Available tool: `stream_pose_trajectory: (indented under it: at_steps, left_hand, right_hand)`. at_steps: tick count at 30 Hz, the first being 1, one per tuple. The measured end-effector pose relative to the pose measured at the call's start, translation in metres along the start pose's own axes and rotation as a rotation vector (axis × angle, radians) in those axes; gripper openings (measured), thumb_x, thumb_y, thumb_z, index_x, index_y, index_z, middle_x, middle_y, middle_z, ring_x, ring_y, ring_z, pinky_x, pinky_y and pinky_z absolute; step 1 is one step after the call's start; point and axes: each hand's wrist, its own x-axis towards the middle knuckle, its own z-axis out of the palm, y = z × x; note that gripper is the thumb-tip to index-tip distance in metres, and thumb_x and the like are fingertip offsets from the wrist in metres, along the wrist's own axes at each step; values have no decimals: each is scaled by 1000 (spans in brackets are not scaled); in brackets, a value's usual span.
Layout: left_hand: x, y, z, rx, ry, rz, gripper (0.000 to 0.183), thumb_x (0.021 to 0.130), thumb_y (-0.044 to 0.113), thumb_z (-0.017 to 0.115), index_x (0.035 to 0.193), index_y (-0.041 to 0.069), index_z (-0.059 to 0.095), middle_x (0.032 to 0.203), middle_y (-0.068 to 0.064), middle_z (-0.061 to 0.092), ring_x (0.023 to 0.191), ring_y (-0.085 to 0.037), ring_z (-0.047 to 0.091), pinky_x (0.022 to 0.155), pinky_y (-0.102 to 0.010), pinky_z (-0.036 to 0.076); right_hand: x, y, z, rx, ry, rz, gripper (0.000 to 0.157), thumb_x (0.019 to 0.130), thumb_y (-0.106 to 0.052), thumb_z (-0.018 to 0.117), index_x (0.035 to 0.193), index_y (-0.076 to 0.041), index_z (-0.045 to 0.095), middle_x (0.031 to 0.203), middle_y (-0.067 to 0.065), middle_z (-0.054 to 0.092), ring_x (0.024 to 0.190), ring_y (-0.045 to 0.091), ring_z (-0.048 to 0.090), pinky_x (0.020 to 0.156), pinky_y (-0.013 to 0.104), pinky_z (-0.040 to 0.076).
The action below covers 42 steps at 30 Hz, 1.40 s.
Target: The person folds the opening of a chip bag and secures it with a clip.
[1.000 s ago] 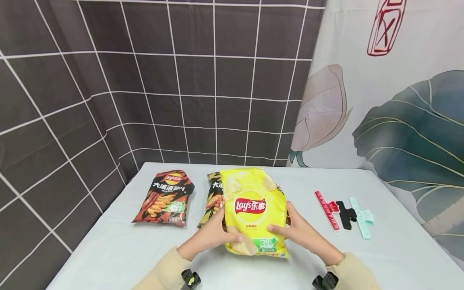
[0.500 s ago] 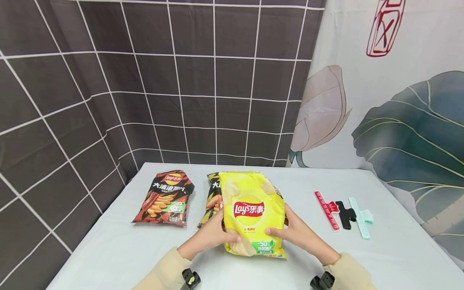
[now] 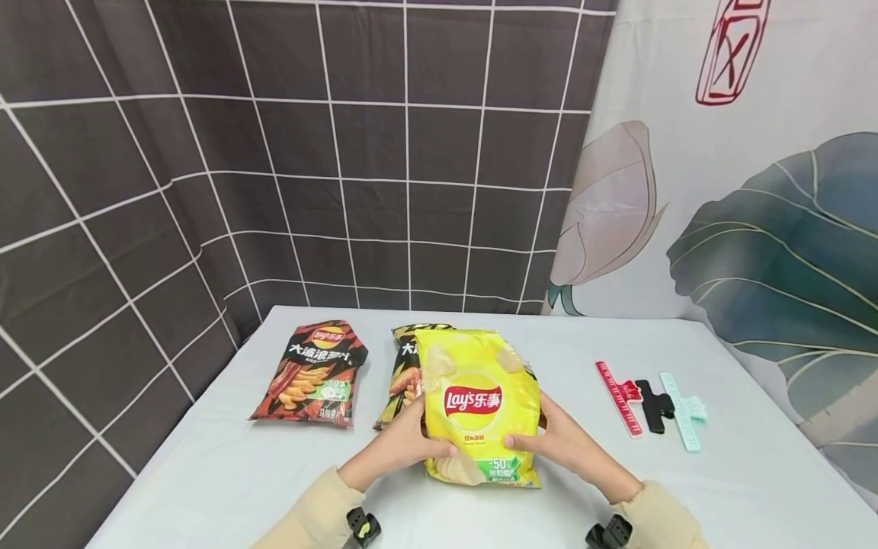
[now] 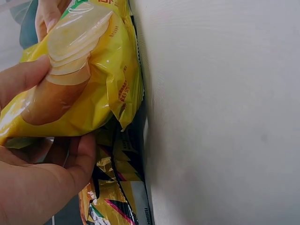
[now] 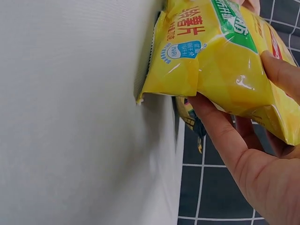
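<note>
The yellow chip bag (image 3: 482, 412) sits between the left hand (image 3: 409, 442) and the right hand (image 3: 557, 438), both gripping its lower sides, thumbs in front, fingers behind. Its bottom edge seems to touch the table (image 3: 741, 480).

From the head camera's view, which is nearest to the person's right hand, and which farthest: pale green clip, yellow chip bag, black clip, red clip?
From the right hand:
1. Yellow chip bag: in its grip.
2. Red clip: to its right.
3. Black clip: between the other clips.
4. Pale green clip: farthest right.
</note>
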Motion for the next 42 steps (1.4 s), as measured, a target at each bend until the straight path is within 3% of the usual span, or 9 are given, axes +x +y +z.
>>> stream_pose_trajectory:
  at_steps: [8,13,18,28,35,42]
  left_hand:
    - [-1,3,1,21,23,-35,80,78,15,77,145,12,33,127,-7,60,107,-14,61,92,-24,49]
    - [-1,2,1,38,45,-45,83,80,21,76,148,11,29,131,-8,57,114,-19,59,99,-35,48]
    - [0,1,2,52,102,-76,89,81,30,76,151,14,23,136,-8,54,124,-24,53,105,-44,42]
    - [9,8,-2,-15,214,-122,86,84,32,74,150,11,23,137,-12,51,127,-28,50,106,-45,42]
    - [16,12,-8,-106,265,-102,81,86,29,70,150,12,23,138,-14,48,126,-26,49,104,-40,45]
    - [22,17,-16,-179,260,-62,82,88,28,69,152,14,19,140,-13,48,125,-26,51,101,-37,47]
  right_hand:
    - [-1,1,-1,4,8,10,89,74,-31,82,146,-10,34,134,10,54,125,32,48,99,49,47]
    - [-2,2,0,2,15,11,92,73,-31,83,147,-8,33,136,12,54,126,35,47,100,51,46]
    - [-3,2,0,2,15,10,92,74,-30,83,147,-7,33,135,13,54,125,35,48,99,52,46]
    - [-7,3,-3,29,18,-15,86,80,-30,78,147,-4,32,139,16,51,128,37,47,102,51,44]
    - [-8,3,-5,61,51,-75,65,87,-26,70,140,-1,42,134,17,55,125,36,50,101,46,46]
    - [-7,3,-6,116,114,-59,45,89,-25,69,126,-5,53,130,14,59,129,35,50,103,44,45]
